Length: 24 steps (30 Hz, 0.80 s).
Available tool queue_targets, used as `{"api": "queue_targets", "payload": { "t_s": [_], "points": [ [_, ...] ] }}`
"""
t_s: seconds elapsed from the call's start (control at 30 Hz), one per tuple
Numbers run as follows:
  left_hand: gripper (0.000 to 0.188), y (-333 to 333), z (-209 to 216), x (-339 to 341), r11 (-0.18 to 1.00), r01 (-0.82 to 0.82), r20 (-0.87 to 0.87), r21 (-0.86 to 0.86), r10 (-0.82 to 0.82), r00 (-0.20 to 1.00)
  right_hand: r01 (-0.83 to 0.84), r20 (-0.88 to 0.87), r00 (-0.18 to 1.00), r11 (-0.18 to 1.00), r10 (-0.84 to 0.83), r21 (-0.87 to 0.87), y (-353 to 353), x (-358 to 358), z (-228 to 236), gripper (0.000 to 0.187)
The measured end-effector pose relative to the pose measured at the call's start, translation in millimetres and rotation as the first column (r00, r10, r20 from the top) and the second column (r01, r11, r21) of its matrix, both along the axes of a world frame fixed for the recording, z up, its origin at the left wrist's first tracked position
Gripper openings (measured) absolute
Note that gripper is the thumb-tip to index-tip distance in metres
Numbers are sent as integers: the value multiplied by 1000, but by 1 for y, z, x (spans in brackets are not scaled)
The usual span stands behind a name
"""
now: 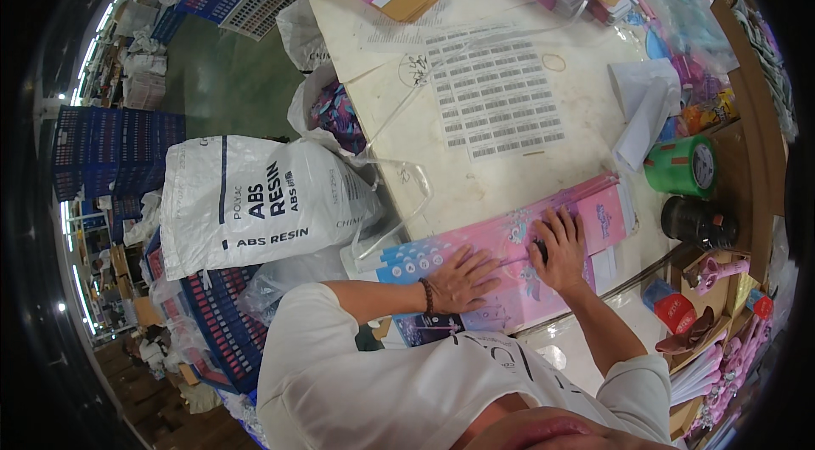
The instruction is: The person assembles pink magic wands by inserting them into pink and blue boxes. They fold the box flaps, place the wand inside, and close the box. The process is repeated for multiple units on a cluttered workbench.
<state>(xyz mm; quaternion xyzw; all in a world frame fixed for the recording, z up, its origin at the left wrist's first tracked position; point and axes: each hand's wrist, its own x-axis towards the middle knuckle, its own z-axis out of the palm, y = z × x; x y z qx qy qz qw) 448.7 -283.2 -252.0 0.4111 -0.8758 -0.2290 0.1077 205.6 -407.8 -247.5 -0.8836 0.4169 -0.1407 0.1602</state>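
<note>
Left hand [461,281] spread flat, right hand [561,256] with unclear grip, pink cardboard [515,270] beneath both

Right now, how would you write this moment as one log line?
left hand: flat on pink printed packaging | right hand: on packaging, small dark item at thumb | nearby: label sheet, green tape roll

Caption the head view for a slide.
Left hand and right hand on pink packaging; label sheet beyond.

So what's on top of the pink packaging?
Your left hand, and your right hand with a small dark object near its thumb. The packaging beneath them is covered.
</note>
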Motion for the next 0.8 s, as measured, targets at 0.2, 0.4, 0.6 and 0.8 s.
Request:
{"api": "queue_targets", "payload": {
  "t_s": [0.2,0.4,0.6,0.8],
  "points": [
    [55,2,-2,-1,1000,-7,3,-21,7,1000,-5,28,1000,999,6,-33,1,0,-1,40],
    [54,2,1,-2,1000,-7,18,-16,7,1000,3,30,1000,999,-2,-46,3,0,-3,40],
    [56,3,2,-1,1000,0,27,6,-1,1000,11,31,999,999,-9,-49,4,0,-6,40],
    [53,2,2,0,998,-19,-42,-54,17,999,27,11,1000,998,-26,-49,6,1,-7,41]
  ]
}}
